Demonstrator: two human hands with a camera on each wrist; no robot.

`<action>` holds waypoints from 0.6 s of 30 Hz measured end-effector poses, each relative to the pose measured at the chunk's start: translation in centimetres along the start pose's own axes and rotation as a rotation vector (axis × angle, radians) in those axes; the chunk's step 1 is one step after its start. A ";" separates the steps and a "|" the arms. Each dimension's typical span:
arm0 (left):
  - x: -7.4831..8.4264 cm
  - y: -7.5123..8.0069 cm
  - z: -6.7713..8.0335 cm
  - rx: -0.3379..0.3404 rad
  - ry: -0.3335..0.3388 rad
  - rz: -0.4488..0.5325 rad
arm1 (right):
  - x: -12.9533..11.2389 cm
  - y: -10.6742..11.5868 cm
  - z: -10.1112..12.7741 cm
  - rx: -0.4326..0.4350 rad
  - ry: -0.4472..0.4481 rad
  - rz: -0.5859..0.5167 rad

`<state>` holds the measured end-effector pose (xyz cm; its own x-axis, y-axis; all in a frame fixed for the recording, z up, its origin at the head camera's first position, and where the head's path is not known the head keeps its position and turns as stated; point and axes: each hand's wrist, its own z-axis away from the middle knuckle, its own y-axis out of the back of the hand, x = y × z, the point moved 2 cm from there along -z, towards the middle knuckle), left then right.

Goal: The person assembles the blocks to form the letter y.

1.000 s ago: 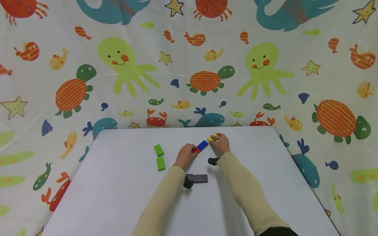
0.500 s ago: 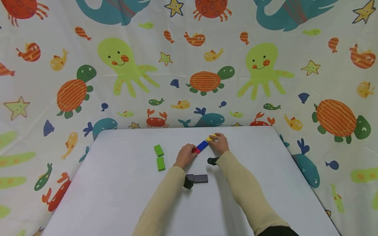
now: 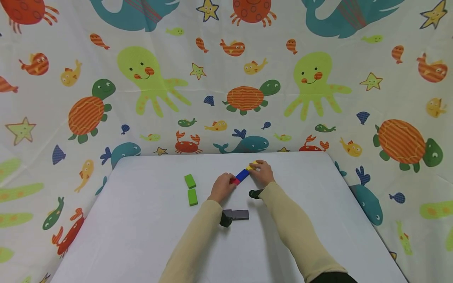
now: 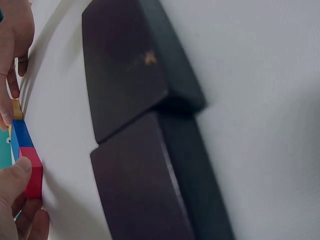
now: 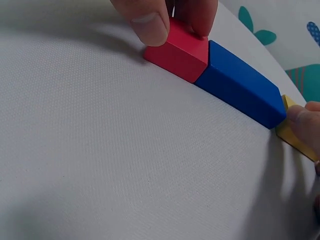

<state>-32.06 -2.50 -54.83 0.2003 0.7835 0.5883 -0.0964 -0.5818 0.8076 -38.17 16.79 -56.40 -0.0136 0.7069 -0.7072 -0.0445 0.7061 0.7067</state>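
While the left hand (image 3: 222, 186) pinches the red block (image 5: 177, 54) between thumb and fingers, the right hand (image 3: 263, 172) closes its grip on the yellow block (image 5: 296, 134) at the other end of the row, its fingertips (image 5: 305, 118) pressing against that block. Between these two lies the blue block (image 3: 242, 175), touching the red block on one end and the yellow block on the other, so the three make one slanted line on the white tabletop (image 3: 141, 220). The blue block is the landmark here: the red one lies nearer to the person, the yellow one farther. The blocks look like painted wood, stiff and light, with smooth faces that could slip, so I judge it best to take each one by its two long sides. Two dark blocks (image 4: 145, 150), end to end and touching, lie nearer to the person than the blue block, and two green blocks (image 3: 191, 189) lie to its left, well apart. A cloth with sea animals (image 3: 226, 78) hangs behind.
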 end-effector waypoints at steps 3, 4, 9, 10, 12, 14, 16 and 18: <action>0.0 0.1 0.0 -0.001 0.008 0.004 | 0.0 -0.1 0.0 -0.005 -0.013 -0.005; 0.0 0.1 0.0 -0.001 0.011 0.004 | 0.0 -0.1 0.0 -0.005 -0.015 -0.002; -0.1 -0.1 0.0 -0.005 0.018 -0.001 | 0.0 -0.2 -0.1 -0.006 -0.014 0.016; -0.1 -0.1 0.0 -0.007 0.019 -0.003 | 0.0 -0.2 -0.1 -0.006 -0.014 0.020; -0.1 -0.1 0.1 -0.008 0.016 0.002 | 0.1 -0.3 -0.2 -0.009 -0.014 0.030; -0.1 -0.1 0.1 -0.008 0.014 0.007 | 0.3 -0.4 -0.3 -0.011 -0.015 0.037; -0.1 -0.1 0.1 -0.008 0.011 0.011 | 0.4 -0.5 -0.4 -0.010 -0.008 0.048; -0.1 0.0 0.1 -0.005 0.007 0.014 | 0.5 -0.6 -0.5 -0.009 -0.002 0.055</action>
<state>-31.93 -2.56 -54.90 0.1925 0.7769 0.5994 -0.1043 -0.5912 0.7997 -38.67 16.68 -57.23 -0.0138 0.7444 -0.6676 -0.0524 0.6662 0.7439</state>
